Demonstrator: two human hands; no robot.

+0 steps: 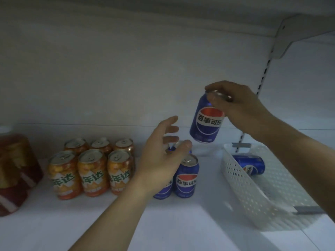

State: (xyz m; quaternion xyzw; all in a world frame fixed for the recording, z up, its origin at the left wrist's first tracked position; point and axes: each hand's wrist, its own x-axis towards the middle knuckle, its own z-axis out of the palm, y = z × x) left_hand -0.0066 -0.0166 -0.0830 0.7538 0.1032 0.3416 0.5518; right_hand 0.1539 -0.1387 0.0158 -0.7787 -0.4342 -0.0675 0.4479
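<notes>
My right hand [241, 107] grips a blue cola can [206, 122] by its top rim and holds it in the air, slightly tilted, above the white shelf [181, 223]. Below it a group of blue cola cans stands upright on the shelf, the front right one [186, 176] in plain view. My left hand [161, 160] hovers open over that group with fingers spread, hiding part of the cans behind it. One more blue cola can [252, 164] lies on its side inside a white perforated basket [241, 187] at the right.
Several orange soda cans [92, 171] stand in two rows left of the blue ones. Dark red packages [14, 171] sit at the far left. A shelf bracket [282, 40] and slotted upright are at the upper right, under a shelf overhead.
</notes>
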